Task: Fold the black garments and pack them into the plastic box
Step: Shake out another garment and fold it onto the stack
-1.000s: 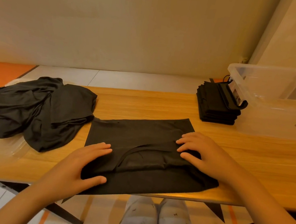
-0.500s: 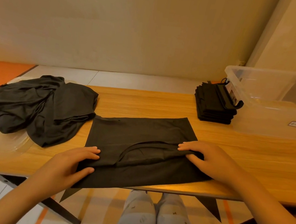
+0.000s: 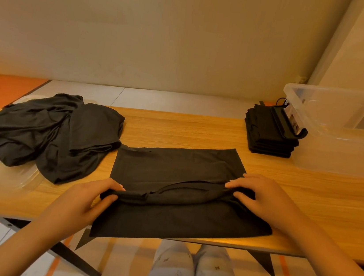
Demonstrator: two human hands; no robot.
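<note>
While the black garment lies spread on the table, its near edge hanging off the front, the left hand pinches one end of a raised fold and the right hand pinches the other. The plastic box, far right, runs out of frame; what may be its latch overlaps the folded stack beside it.

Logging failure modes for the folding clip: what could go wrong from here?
The garment overhangs the front edge of the table; pulling the fold nearer could slide it off.
The pinched ridge runs slanted between left hand and right hand, so the fold may land skewed.
The unfolded pile lies right at the garment's far-left corner and could get dragged.
</note>
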